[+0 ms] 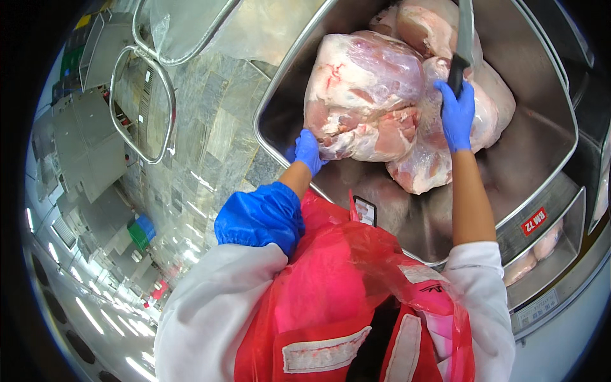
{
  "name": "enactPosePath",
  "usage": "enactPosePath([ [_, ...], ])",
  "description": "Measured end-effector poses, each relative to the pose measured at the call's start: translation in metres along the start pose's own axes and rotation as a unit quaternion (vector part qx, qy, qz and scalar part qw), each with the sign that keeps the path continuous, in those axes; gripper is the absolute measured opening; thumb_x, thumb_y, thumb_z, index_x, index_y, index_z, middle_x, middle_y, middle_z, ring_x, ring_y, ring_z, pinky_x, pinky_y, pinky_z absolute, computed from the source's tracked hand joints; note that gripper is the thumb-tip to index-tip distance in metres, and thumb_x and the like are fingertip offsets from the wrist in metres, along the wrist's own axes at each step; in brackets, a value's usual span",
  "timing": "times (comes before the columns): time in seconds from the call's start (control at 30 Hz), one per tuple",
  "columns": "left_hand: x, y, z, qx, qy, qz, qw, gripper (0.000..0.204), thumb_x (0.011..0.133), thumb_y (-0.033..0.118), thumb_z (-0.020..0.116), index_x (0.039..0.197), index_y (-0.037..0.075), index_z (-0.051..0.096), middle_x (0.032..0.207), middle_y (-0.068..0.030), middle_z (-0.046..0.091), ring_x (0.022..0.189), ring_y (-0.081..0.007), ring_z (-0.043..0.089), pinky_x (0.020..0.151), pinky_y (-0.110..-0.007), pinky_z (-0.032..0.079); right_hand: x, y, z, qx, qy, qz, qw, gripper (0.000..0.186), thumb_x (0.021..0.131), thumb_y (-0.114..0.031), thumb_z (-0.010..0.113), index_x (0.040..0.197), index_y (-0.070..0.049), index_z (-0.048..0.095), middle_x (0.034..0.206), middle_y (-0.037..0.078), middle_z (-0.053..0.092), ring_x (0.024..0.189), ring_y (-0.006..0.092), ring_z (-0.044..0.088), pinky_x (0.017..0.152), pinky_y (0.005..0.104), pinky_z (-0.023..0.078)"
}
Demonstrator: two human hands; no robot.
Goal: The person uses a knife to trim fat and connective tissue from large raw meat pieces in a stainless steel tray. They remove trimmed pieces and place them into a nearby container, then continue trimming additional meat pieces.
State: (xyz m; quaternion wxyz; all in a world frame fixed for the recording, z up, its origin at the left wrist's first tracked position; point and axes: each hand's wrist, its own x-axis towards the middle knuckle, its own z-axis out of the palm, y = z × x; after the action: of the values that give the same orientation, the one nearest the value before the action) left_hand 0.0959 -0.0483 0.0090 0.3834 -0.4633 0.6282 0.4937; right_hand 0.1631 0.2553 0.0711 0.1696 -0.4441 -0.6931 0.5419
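A large pale-pink piece of raw meat (363, 83) lies on several other pieces (433, 28) in a deep steel bin (534, 121). My left hand (308, 151), in a blue glove, grips its lower left edge with fingers curled against it. My right hand (457, 113), also blue-gloved, is closed on the black handle of a knife (457, 73) just right of that piece, over the other meat. The blade points away from me, toward the top of the view. Part of my left fingers is hidden behind the meat.
Steel-tube frames (168, 124) with translucent plastic stand over the tiled floor at left. Another steel container (566, 251) holding meat sits at lower right, beside more steel bins. A small dark-framed screen (365, 210) hangs by my red apron. Equipment and crates line the far left.
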Motion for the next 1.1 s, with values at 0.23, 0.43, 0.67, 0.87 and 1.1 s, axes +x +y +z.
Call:
enactPosePath([
  [0.23, -0.064, -0.062, 0.026, -0.147, -0.088, -0.097, 0.98, 0.04, 0.086, 0.036, 0.029, 0.116, 0.017, 0.048, 0.111, -0.0056, 0.053, 0.094, -0.0216, 0.053, 0.069, -0.035, 0.049, -0.134, 0.124, -0.05, 0.001, 0.149, 0.127, 0.981, 0.034, 0.079, -0.014, 0.063, 0.104, 0.005, 0.048, 0.095, 0.009, 0.054, 0.086, 0.0163, 0.05, 0.078, 0.0301, 0.042],
  [0.43, -0.106, -0.07, 0.063, -0.28, -0.125, -0.095, 0.947, 0.05, 0.087, 0.05, 0.032, 0.118, 0.015, 0.047, 0.114, -0.0057, 0.052, 0.096, -0.0221, 0.053, 0.069, -0.034, 0.05, -0.18, 0.141, -0.041, 0.085, 0.176, 0.134, 0.972, 0.033, 0.079, -0.009, 0.063, 0.105, -0.001, 0.044, 0.093, 0.006, 0.052, 0.078, 0.0132, 0.053, 0.068, 0.0272, 0.049],
  [0.67, -0.114, -0.052, 0.057, -0.146, -0.192, -0.09, 0.966, 0.044, 0.092, 0.04, 0.031, 0.118, 0.007, 0.046, 0.111, -0.0131, 0.052, 0.093, -0.0244, 0.055, 0.071, -0.033, 0.05, -0.142, 0.062, 0.003, 0.248, 0.154, 0.174, 0.94, 0.046, 0.081, -0.016, 0.062, 0.115, 0.005, 0.039, 0.099, 0.011, 0.05, 0.09, 0.0197, 0.048, 0.083, 0.0313, 0.04],
  [0.87, -0.115, -0.047, 0.049, -0.062, -0.25, -0.093, 0.962, 0.036, 0.087, 0.023, 0.035, 0.114, 0.001, 0.045, 0.112, -0.0152, 0.051, 0.099, -0.03, 0.055, 0.077, -0.036, 0.047, -0.119, 0.101, 0.039, 0.187, 0.256, 0.139, 0.938, 0.031, 0.077, -0.007, 0.059, 0.104, -0.001, 0.045, 0.093, 0.006, 0.052, 0.082, 0.0143, 0.049, 0.075, 0.0274, 0.042],
  [1.1, -0.106, -0.026, 0.038, 0.032, -0.269, -0.18, 0.946, 0.025, 0.086, 0.019, 0.039, 0.104, 0.003, 0.046, 0.11, -0.015, 0.051, 0.098, -0.0297, 0.056, 0.076, -0.036, 0.047, -0.117, 0.102, 0.031, 0.4, 0.163, 0.252, 0.866, 0.032, 0.061, 0.003, 0.053, 0.093, -0.003, 0.051, 0.074, 0.0, 0.051, 0.06, 0.012, 0.047, 0.054, 0.0235, 0.039],
])
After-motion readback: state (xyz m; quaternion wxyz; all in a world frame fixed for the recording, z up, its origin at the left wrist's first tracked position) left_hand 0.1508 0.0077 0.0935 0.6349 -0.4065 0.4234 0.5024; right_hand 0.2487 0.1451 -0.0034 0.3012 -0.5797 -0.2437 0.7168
